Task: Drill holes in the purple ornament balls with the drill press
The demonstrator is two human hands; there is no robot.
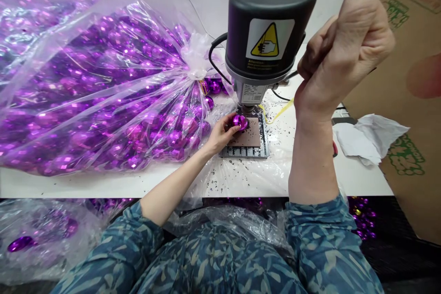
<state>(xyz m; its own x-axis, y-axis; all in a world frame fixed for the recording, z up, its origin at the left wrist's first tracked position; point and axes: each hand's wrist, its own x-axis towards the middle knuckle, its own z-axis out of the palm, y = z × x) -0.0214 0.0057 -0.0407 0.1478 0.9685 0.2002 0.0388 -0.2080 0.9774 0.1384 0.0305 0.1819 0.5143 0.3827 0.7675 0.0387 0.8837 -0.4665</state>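
Observation:
A purple, faceted, shiny disco-ball ornament (240,122) is pinched between the thumb and fingers of my left hand (223,134). It sits just below the chuck of a black bench drill press (270,23), over a square wooden board (251,134) on the slotted metal base (243,152). Whether the bit touches the ball is hidden. Raised to the right of the drill head, my right hand (347,46) is closed in a fist. A dark rod runs from the machine towards it, but what the fingers grip is out of sight.
A large clear bag (103,87) full of purple balls fills the table's left side. Dark shavings lie around the drill base. Crumpled white paper (372,138) and a cardboard box (406,101) are at right. Plastic with an ornament (21,243) lies at lower left.

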